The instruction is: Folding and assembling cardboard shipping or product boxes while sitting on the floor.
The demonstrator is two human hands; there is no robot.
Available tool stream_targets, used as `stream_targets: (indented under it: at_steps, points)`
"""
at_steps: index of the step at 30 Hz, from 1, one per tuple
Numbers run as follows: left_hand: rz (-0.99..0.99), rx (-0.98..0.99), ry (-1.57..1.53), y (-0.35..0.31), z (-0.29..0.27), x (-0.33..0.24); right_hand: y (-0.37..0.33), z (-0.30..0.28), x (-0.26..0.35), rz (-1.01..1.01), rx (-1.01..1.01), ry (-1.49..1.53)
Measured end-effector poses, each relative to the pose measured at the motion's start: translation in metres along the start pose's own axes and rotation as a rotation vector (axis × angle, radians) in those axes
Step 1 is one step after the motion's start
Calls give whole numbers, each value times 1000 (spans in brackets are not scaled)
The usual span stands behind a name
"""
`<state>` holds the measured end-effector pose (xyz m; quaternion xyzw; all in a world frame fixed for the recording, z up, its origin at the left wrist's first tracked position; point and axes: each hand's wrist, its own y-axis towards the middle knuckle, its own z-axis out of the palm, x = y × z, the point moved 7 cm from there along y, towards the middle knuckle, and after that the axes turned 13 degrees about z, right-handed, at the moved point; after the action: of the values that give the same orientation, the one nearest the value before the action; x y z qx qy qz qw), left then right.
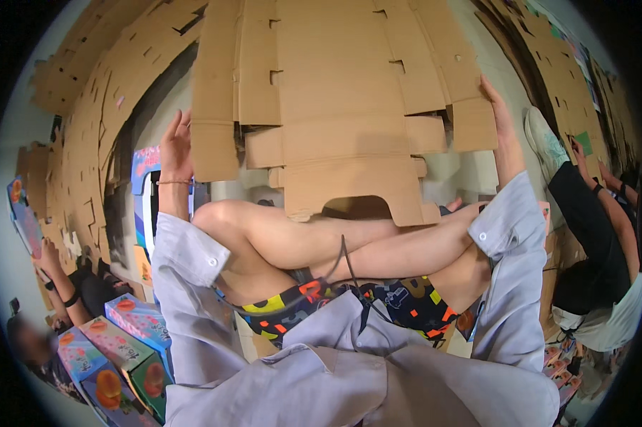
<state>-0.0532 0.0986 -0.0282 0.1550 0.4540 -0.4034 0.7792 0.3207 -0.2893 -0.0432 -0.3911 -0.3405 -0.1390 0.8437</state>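
A large flat cardboard box blank [335, 85], with slots, side flaps and a curved cutout at its near edge, stretches out in front of me over my crossed legs. My left hand [176, 146] is at its left edge, fingers bent, partly hidden behind the cardboard. On the opposite edge, my right hand [502, 117] grips the blank's side; one finger shows along the border and the other fingers are hidden. The near flap hangs over my shins.
Stacks of flat cardboard [93, 128] lie at the left, with more cardboard [559, 71] at the right. Printed gift boxes [111, 356] stand at lower left. A co-worker's arm [65, 285] raises a printed box [25, 213]; another person's leg [581, 213] extends at the right.
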Motion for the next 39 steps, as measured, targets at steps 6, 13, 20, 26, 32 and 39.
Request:
stream_targets:
  at_steps: [6,13,20,26,32,39]
  points:
    - [107,141,431,24,77,16,-10,51,4,-317,-273,-514]
    - [99,142,1283,38,45,61,28,76,-30,-428,-461,-1144]
    - [216,79,1839,39,34,98,44,80,-70,-354,-731,-1580]
    - [109,75,1910,41,42,96,52,69,-72,-296,-851,-1703]
    - [110,192,1461,49,28,89,46,62,-57,-389,-633,-1265]
    - [-4,59,1651,51,26,104,35,72,-85,-276,-973,-1490]
